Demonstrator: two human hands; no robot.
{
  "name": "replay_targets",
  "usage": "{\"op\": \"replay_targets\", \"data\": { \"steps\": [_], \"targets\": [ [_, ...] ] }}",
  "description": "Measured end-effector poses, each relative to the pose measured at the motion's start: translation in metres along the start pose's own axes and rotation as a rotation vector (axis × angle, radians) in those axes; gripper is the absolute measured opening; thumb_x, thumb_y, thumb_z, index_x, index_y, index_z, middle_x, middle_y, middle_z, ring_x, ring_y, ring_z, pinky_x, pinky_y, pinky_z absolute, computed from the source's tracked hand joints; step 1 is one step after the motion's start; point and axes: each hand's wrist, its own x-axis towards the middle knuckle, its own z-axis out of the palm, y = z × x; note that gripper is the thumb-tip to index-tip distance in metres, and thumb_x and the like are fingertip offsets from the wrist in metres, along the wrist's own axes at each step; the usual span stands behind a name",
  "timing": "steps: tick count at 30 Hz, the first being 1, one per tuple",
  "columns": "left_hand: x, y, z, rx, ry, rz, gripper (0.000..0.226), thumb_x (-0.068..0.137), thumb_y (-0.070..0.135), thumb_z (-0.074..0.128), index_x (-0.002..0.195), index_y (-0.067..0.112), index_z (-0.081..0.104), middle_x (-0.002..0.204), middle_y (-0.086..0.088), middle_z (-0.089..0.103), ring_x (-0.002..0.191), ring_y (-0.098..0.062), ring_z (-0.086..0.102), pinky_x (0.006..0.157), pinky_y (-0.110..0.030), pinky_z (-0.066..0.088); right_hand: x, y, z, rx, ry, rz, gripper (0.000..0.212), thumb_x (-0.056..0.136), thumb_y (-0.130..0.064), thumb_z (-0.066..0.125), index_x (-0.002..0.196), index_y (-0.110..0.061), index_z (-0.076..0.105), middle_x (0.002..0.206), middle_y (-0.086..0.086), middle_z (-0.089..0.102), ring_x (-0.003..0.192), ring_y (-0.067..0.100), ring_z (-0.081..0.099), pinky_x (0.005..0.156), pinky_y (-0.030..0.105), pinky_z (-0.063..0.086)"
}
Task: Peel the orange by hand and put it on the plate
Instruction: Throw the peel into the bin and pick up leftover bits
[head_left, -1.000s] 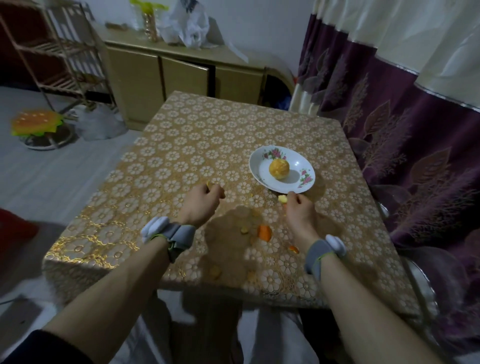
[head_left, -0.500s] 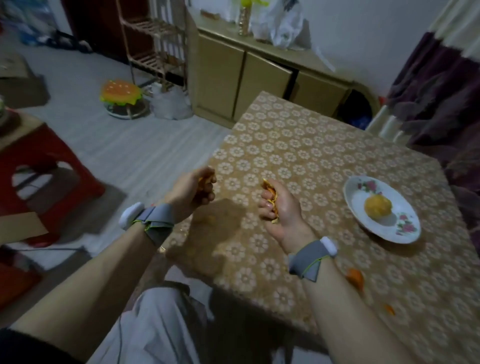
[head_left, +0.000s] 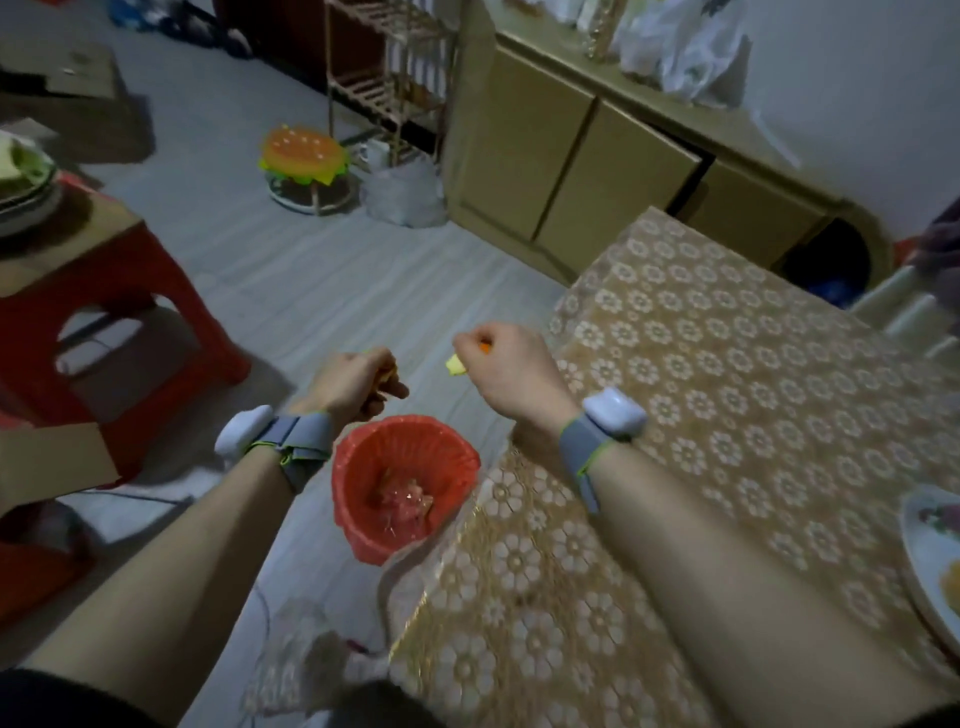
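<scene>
My left hand (head_left: 353, 382) is curled round scraps of orange peel (head_left: 387, 375) and hangs just above and behind a red waste bin (head_left: 402, 483) on the floor. Beside it, my right hand (head_left: 506, 371) grips more orange peel (head_left: 456, 365), a pale piece sticking out at the fingers, past the table's left edge. The white flowered plate (head_left: 924, 545) shows only at the right border, with a sliver of the peeled orange (head_left: 951, 582) on it.
The table with a gold flowered cloth (head_left: 727, 441) fills the right half. A red stool (head_left: 104, 312) with bowls stands at left, cardboard beside it. A burger-shaped toy (head_left: 304, 156), a wire rack and tan cabinets (head_left: 571, 156) lie further back.
My head turned left, away from the plate. Both hands, holding peel, left the tabletop and moved left over the red bin, which came into view.
</scene>
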Motion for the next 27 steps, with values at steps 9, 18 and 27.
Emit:
{"op": "replay_targets", "data": {
  "steps": [9,18,27],
  "targets": [
    [0.09,-0.068,0.014,0.354,-0.073,-0.166,0.026,0.086,0.015,0.06,0.062,0.009,0.066,0.07,-0.015,0.068,0.055,-0.028,0.057,0.068,-0.038,0.057,0.082,0.016,0.065,-0.59,-0.431,0.024,0.036,0.098,-0.03,0.045,0.113,-0.003,0.064,0.126,0.017,0.062,0.114,0.034,0.059,0.075,0.027,0.038],
    [0.111,-0.089,0.019,0.558,-0.236,-0.16,0.042,0.077,0.037,0.057,0.103,0.008,0.074,0.108,-0.013,0.072,0.098,-0.03,0.067,0.094,-0.041,0.053,0.093,0.023,0.094,-0.756,-0.605,0.045,0.052,0.101,-0.047,0.038,0.124,-0.006,0.061,0.133,0.014,0.059,0.12,0.033,0.056,0.094,0.033,0.044],
    [0.11,-0.095,0.022,0.297,-0.222,-0.221,0.02,0.094,0.015,0.065,0.098,-0.004,0.069,0.077,-0.012,0.067,0.06,-0.024,0.065,0.05,-0.031,0.057,0.097,0.025,0.095,-0.755,-0.399,0.051,0.038,0.102,-0.038,0.039,0.119,-0.011,0.06,0.123,0.015,0.063,0.111,0.035,0.06,0.08,0.033,0.043]
  ]
}}
